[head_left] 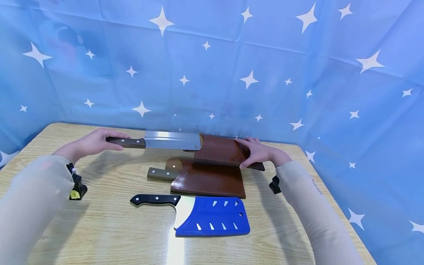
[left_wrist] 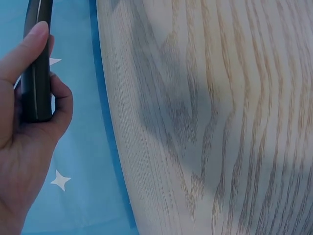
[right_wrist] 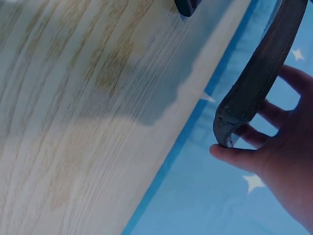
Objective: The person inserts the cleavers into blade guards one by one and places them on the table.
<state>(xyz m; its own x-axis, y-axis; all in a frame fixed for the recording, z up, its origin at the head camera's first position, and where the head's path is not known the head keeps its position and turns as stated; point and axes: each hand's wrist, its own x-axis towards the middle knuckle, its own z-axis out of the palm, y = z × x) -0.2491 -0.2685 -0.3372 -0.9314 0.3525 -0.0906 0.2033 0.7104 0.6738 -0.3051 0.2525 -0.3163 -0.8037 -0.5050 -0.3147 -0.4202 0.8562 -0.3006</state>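
Note:
My left hand (head_left: 94, 142) grips the dark riveted handle (head_left: 130, 142) of a cleaver, thumb along it in the left wrist view. The bare steel blade (head_left: 170, 140) points right, and its front end sits inside a brown leather sheath (head_left: 216, 147). At the sheath's far right end, my right hand (head_left: 260, 151) holds it between thumb and fingers. The right wrist view shows the thumb at the sheath's end corner. Both hands are raised over the back of the table, and their shadows fall on the wood.
Below lies a second brown leather sheath (head_left: 210, 180) with an olive-handled cleaver (head_left: 162, 173) in it. Nearer the front is a black-handled cleaver (head_left: 157, 199) in a blue slotted cover (head_left: 215, 217). A blue star-printed curtain (head_left: 205, 66) hangs behind the wooden table (head_left: 109, 228).

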